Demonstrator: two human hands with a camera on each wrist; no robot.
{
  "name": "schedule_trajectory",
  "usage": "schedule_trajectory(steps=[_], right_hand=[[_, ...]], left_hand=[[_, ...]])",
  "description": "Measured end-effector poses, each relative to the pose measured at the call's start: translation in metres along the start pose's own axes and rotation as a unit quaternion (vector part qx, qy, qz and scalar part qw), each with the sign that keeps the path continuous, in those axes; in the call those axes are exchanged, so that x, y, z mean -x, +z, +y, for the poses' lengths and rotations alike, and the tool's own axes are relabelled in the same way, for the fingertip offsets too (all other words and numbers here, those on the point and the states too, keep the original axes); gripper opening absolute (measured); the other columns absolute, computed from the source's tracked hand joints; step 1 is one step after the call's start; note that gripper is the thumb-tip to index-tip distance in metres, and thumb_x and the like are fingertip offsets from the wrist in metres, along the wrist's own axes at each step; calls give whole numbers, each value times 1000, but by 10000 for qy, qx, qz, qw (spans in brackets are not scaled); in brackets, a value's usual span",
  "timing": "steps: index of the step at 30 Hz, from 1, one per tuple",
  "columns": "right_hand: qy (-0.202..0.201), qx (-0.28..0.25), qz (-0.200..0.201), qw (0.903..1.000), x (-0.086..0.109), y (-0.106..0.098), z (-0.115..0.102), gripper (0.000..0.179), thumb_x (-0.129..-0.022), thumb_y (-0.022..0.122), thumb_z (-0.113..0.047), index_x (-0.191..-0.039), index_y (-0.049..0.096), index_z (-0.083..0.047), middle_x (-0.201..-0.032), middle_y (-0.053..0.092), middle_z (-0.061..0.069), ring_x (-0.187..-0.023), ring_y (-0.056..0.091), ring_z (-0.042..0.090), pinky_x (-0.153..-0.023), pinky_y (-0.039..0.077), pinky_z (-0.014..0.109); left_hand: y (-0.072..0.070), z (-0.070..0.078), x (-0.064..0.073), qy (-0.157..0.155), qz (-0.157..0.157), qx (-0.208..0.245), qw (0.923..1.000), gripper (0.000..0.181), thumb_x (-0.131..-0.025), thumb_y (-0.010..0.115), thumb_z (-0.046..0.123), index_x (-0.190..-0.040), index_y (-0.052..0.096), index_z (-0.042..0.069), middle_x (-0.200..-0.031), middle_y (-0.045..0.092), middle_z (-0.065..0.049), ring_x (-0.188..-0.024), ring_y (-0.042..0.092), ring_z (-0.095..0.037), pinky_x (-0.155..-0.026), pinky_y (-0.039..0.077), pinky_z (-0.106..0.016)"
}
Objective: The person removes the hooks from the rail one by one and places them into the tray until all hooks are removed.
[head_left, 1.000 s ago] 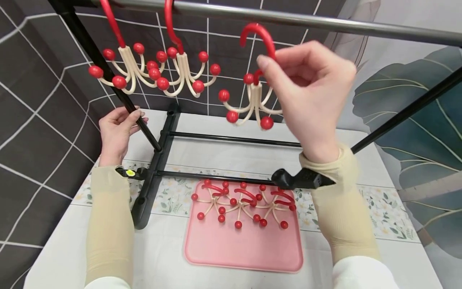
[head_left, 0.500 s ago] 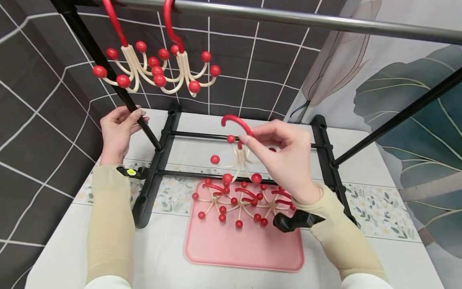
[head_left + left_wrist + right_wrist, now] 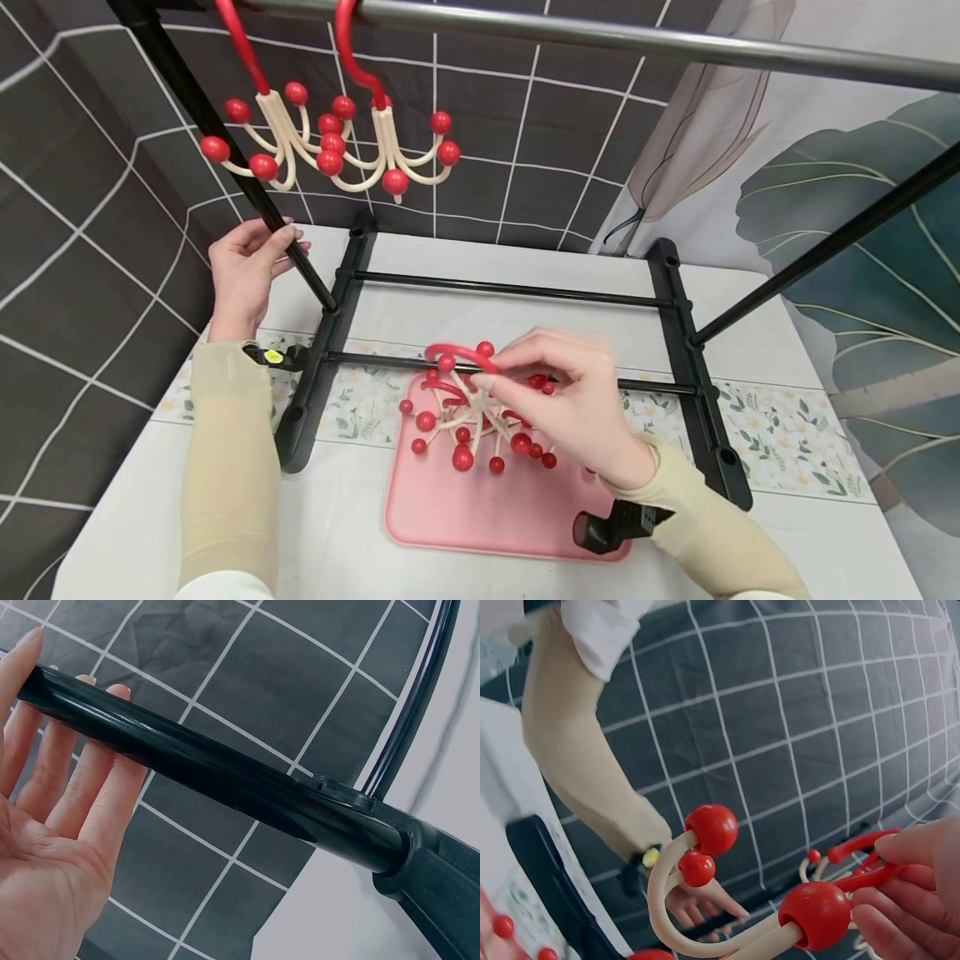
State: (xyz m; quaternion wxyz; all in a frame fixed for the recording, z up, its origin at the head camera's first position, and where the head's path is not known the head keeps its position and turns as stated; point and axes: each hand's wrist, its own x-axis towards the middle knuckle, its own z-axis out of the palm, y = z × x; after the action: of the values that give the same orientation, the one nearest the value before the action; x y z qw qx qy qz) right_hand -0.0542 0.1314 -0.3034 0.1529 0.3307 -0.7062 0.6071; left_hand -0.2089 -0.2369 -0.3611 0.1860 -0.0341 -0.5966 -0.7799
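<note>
My right hand [image 3: 573,396] pinches the red hook of a hanger [image 3: 477,407] with curved cream prongs tipped with red balls. It is over the pink tray [image 3: 502,512], overlapping similar hangers lying there and partly hiding them. In the right wrist view, its red hook [image 3: 866,879] sits between thumb and fingers, with ball-tipped prongs close to the camera. My left hand [image 3: 243,271] holds the rack's black left post [image 3: 296,262]. The left wrist view has the fingers [image 3: 97,784] behind the post and the thumb on its other side.
Two similar hangers, one left [image 3: 277,133] and one right [image 3: 385,146], hang from the rack's metal rail [image 3: 600,37]. Black crossbars [image 3: 517,288] run between the rack's feet, with the right foot [image 3: 693,358] beyond my right hand. A dark tiled backdrop stands behind.
My right hand has brought the hanger down from just below the rail to the tray, moving slightly left. My left hand keeps its hold on the post. The two hanging hangers sway slightly.
</note>
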Motion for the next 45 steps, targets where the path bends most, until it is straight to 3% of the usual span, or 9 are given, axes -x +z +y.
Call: schedule_trajectory(steps=[4, 8, 14, 20, 40, 45], right_hand=[[-11, -323, -286, 9991, 10, 9, 2, 24, -75, 85, 11, -92, 77, -5, -86, 73, 3, -72, 68, 17, -59, 57, 27], [234, -680, -688, 9950, 23, 20, 8, 22, -77, 84, 10, -92, 76, -5, -88, 73, 4, -72, 68, 16, -59, 60, 30], [964, -626, -1216, 9859, 42, 32, 22, 17, -83, 84, 0, -94, 75, -9, -90, 72, 0, -74, 71, 14, -61, 61, 31], [1723, -630, -1453, 9722, 58, 39, 36, 12, -86, 84, -10, -92, 75, -15, -91, 70, -5, -77, 71, 14, -67, 61, 33], [1834, -827, -1857, 9618, 81, 47, 58, 13, -87, 83, -7, -89, 72, -13, -87, 71, -2, -73, 70, 10, -60, 61, 32], [2009, -866, -1976, 9555, 82, 45, 60, 15, -86, 84, -6, -90, 72, -14, -87, 71, -3, -77, 72, 11, -67, 62, 33]], left_hand=[[0, 0, 0, 22, 4, 28, 10000, 26, -88, 80, 2, -109, 72, -10, -93, 73, -14, -78, 76, -21, -76, 61, -29], [-1, 0, -1, 24, 4, 49, 10000, 25, -88, 80, 1, -109, 72, -10, -93, 73, -14, -78, 76, -21, -76, 61, -29], [-1, 0, -1, 13, 0, -9, 10000, 23, -89, 79, 1, -109, 73, -8, -95, 73, -13, -78, 76, -20, -76, 60, -27], [-1, -1, 0, 6, -3, 17, 10000, 24, -89, 78, 1, -110, 73, -8, -94, 73, -13, -78, 76, -20, -76, 60, -27], [-2, -2, -1, 21, -38, 117, 9999, 25, -88, 79, 0, -110, 72, -10, -94, 73, -14, -78, 76, -20, -77, 60, -28], [-2, -1, -1, -8, -12, 162, 9999, 26, -88, 79, 0, -111, 72, -10, -94, 73, -14, -77, 75, -21, -77, 60, -28]])
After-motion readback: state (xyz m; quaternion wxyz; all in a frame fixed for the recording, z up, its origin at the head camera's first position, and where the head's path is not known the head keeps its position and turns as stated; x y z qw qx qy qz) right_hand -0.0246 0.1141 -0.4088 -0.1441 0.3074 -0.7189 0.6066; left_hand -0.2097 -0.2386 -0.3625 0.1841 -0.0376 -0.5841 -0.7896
